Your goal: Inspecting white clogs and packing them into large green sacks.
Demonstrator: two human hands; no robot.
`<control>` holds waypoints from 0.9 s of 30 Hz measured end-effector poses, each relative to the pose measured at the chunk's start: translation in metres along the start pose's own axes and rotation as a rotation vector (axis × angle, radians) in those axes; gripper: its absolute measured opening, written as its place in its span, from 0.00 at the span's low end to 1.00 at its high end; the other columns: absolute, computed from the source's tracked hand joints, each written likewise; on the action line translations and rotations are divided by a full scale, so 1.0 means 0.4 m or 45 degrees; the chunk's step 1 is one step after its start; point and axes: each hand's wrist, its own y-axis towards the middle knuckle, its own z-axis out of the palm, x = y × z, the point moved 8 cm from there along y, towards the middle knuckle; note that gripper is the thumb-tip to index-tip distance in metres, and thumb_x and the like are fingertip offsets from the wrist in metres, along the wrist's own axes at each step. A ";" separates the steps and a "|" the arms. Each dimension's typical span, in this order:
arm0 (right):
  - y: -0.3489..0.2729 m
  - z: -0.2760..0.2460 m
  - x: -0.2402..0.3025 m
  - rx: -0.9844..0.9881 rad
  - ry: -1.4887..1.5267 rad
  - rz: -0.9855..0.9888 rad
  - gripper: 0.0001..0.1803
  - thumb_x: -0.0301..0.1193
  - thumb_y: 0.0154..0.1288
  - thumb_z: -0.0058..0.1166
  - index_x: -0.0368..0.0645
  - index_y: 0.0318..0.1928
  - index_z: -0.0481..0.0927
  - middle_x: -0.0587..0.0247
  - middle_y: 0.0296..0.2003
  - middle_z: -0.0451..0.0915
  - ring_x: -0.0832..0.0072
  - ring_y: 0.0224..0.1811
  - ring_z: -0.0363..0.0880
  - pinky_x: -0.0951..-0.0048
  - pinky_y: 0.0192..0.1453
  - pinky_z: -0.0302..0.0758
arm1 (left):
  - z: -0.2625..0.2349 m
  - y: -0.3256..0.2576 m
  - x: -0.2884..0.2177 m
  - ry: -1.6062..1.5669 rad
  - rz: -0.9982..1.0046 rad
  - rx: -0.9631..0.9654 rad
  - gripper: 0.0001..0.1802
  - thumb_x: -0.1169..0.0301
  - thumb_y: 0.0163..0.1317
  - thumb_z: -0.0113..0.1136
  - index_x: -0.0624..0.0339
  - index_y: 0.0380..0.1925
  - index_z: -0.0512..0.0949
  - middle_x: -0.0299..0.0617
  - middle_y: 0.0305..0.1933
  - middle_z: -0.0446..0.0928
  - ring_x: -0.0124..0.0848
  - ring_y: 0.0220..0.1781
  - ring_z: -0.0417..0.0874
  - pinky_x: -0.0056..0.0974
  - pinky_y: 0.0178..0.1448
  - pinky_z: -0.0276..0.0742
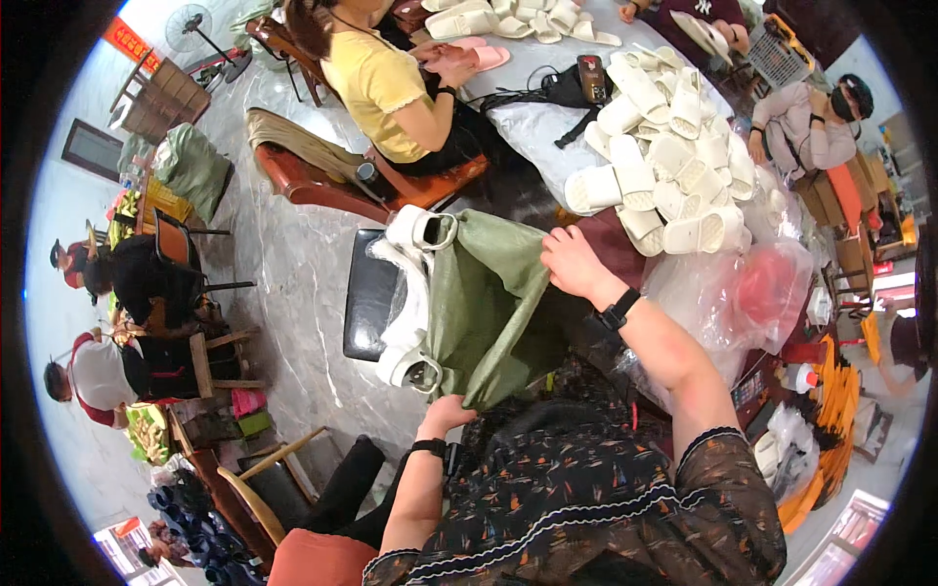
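Note:
A green woven sack (479, 303) is stretched open in front of me between my two hands. My right hand (576, 262) is closed on its upper right edge. At its lower edge, my left hand (448, 414) grips the sack with fingers pressed together. Along the sack's far left side are a white slipper (418, 229) at the top and another white slipper (410, 371) at the bottom. Crumpled clear plastic (403, 288) lies between them. The sack's inside cannot be made out.
A black seat (363, 303) stands beyond the sack. Right of it, a heap of white slippers (674, 146) covers the table, with clear plastic bags (723, 293) nearby. A person in yellow (386, 93) sits ahead, handling pink slippers (486, 56). A wooden chair (264, 479) is at lower left.

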 end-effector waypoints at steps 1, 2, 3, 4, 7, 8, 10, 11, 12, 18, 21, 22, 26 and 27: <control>-0.010 0.009 0.000 -0.012 -0.023 0.063 0.08 0.34 0.42 0.62 0.48 0.27 0.81 0.65 0.37 0.74 0.66 0.48 0.68 0.61 0.53 0.63 | 0.012 0.010 -0.006 0.116 0.008 0.083 0.24 0.52 0.47 0.59 0.57 0.40 0.82 0.54 0.40 0.81 0.50 0.44 0.81 0.48 0.50 0.76; -0.020 0.016 -0.007 -0.025 -0.045 0.124 0.09 0.34 0.42 0.62 0.48 0.27 0.82 0.65 0.37 0.74 0.66 0.48 0.68 0.61 0.52 0.63 | 0.025 0.020 -0.014 0.232 0.014 0.165 0.25 0.52 0.47 0.59 0.57 0.40 0.82 0.54 0.40 0.81 0.50 0.44 0.81 0.47 0.50 0.76; -0.035 0.029 -0.019 0.005 -0.094 0.200 0.08 0.33 0.44 0.61 0.48 0.28 0.82 0.65 0.38 0.75 0.66 0.48 0.68 0.61 0.52 0.63 | 0.017 0.019 -0.044 0.239 0.080 0.119 0.23 0.54 0.47 0.58 0.59 0.38 0.82 0.55 0.40 0.81 0.50 0.44 0.81 0.48 0.50 0.77; -0.046 0.042 -0.026 0.055 -0.127 0.272 0.06 0.32 0.47 0.58 0.49 0.28 0.82 0.65 0.38 0.74 0.66 0.48 0.68 0.62 0.51 0.63 | 0.025 0.020 -0.051 0.225 0.145 0.134 0.22 0.54 0.49 0.58 0.60 0.38 0.81 0.56 0.40 0.81 0.50 0.44 0.81 0.48 0.50 0.77; -0.080 0.087 -0.050 0.151 -0.169 0.417 0.06 0.31 0.51 0.54 0.49 0.29 0.83 0.64 0.40 0.75 0.65 0.50 0.68 0.59 0.53 0.63 | 0.058 0.037 -0.040 0.230 0.142 0.133 0.23 0.55 0.50 0.58 0.60 0.40 0.80 0.56 0.40 0.80 0.50 0.45 0.81 0.49 0.49 0.77; -0.095 0.110 -0.065 0.183 -0.252 0.448 0.08 0.31 0.53 0.52 0.48 0.34 0.82 0.63 0.43 0.75 0.64 0.52 0.68 0.57 0.55 0.63 | 0.066 0.039 -0.051 0.216 0.176 0.135 0.24 0.55 0.50 0.59 0.59 0.43 0.79 0.56 0.40 0.80 0.50 0.45 0.81 0.49 0.49 0.77; -0.111 0.165 -0.093 0.211 -0.339 0.489 0.12 0.30 0.55 0.51 0.48 0.40 0.82 0.63 0.46 0.75 0.64 0.54 0.67 0.55 0.57 0.63 | 0.065 0.048 -0.085 0.200 0.294 0.117 0.30 0.57 0.52 0.59 0.59 0.54 0.71 0.60 0.40 0.79 0.53 0.44 0.80 0.50 0.49 0.76; -0.124 0.190 -0.117 0.220 -0.320 0.559 0.15 0.30 0.57 0.50 0.48 0.46 0.79 0.63 0.49 0.74 0.63 0.57 0.66 0.53 0.58 0.63 | 0.053 0.051 -0.111 0.189 0.371 0.051 0.33 0.57 0.52 0.60 0.59 0.57 0.67 0.59 0.43 0.79 0.52 0.46 0.80 0.50 0.50 0.76; -0.137 0.205 -0.128 0.234 -0.297 0.618 0.20 0.30 0.58 0.49 0.49 0.53 0.76 0.62 0.53 0.73 0.62 0.59 0.66 0.51 0.59 0.62 | 0.052 0.047 -0.132 0.169 0.439 -0.012 0.36 0.57 0.52 0.60 0.59 0.60 0.63 0.59 0.45 0.78 0.52 0.47 0.79 0.50 0.50 0.76; -0.165 0.313 -0.116 0.385 0.124 0.698 0.31 0.25 0.57 0.47 0.53 0.64 0.66 0.62 0.62 0.69 0.55 0.69 0.57 0.44 0.65 0.57 | 0.036 0.034 -0.199 0.105 0.798 -0.049 0.44 0.59 0.51 0.64 0.62 0.65 0.55 0.63 0.50 0.73 0.55 0.53 0.75 0.48 0.57 0.71; -0.210 0.298 -0.064 0.187 0.295 0.646 0.31 0.24 0.53 0.49 0.52 0.61 0.69 0.62 0.60 0.70 0.56 0.66 0.60 0.49 0.63 0.60 | 0.035 0.044 -0.202 -0.078 0.675 0.083 0.45 0.58 0.51 0.65 0.64 0.66 0.55 0.64 0.54 0.72 0.54 0.57 0.72 0.46 0.61 0.69; -0.237 0.283 -0.047 0.133 0.423 0.674 0.30 0.24 0.52 0.50 0.52 0.60 0.70 0.61 0.59 0.71 0.57 0.65 0.61 0.52 0.62 0.62 | 0.042 0.043 -0.203 -0.058 0.682 0.103 0.45 0.58 0.51 0.65 0.64 0.66 0.55 0.64 0.54 0.72 0.54 0.57 0.72 0.46 0.61 0.69; -0.381 0.218 -0.013 0.118 0.701 0.759 0.20 0.30 0.53 0.53 0.46 0.49 0.78 0.60 0.48 0.79 0.59 0.54 0.73 0.57 0.55 0.71 | 0.030 0.058 -0.186 -0.224 0.558 0.026 0.44 0.58 0.51 0.67 0.66 0.64 0.60 0.59 0.59 0.71 0.48 0.61 0.72 0.42 0.62 0.69; -0.441 0.208 -0.024 0.110 0.764 0.794 0.19 0.31 0.55 0.53 0.46 0.49 0.78 0.59 0.47 0.80 0.58 0.52 0.75 0.58 0.54 0.72 | 0.024 0.064 -0.204 -0.272 0.550 0.052 0.43 0.58 0.52 0.67 0.66 0.64 0.60 0.56 0.59 0.71 0.44 0.62 0.73 0.40 0.62 0.69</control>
